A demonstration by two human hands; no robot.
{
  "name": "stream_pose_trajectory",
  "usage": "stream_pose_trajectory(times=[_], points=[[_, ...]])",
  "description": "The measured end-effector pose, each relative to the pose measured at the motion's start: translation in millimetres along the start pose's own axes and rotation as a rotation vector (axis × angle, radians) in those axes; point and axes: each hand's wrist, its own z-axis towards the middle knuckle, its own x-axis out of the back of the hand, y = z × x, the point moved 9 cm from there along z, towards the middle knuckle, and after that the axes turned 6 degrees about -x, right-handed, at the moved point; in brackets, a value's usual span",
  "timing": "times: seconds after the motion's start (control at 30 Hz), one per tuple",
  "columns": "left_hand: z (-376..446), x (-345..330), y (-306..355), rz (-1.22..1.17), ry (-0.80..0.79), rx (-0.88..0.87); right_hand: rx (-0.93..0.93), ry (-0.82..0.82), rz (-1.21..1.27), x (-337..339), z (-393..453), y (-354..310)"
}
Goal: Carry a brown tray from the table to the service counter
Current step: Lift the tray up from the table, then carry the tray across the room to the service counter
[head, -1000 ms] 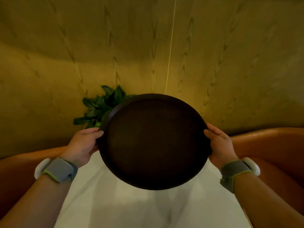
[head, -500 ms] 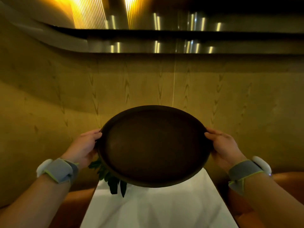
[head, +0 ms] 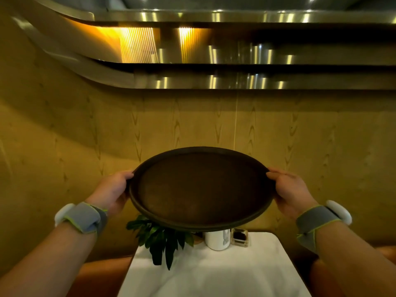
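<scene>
A round dark brown tray hangs in the air in front of me, well above the table, its near rim tilted slightly down. My left hand grips its left rim, thumb on top and fingers underneath. On the opposite rim my right hand holds it the same way. The tray carries nothing. Both wrists wear grey bands with white pods.
Below the tray stands a table with a white cloth. At its far end are a green leafy plant, a white cup and a small clear box. Orange bench seats flank the table. A wood-panelled wall rises straight ahead.
The tray has risen clear of the table in both hands and levelled out. My view has tipped upward, so the ceiling trim, cup and box now show.
</scene>
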Motion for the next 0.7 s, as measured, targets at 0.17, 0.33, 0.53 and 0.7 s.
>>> stream_pose_trajectory(times=[0.17,0.33,0.53,0.7], points=[[8,7,1,0.009,-0.001,-0.017,0.008,0.0,0.012,-4,-2,1],[7,19,0,0.045,-0.005,-0.017,0.006,0.003,0.012,-8,1,7],[-9,46,6,0.07,0.055,-0.048,-0.005,-0.103,-0.032,-37,0,19],[-69,98,7,0.074,0.244,-0.069,-0.055,-0.294,-0.114,-83,-3,38]])
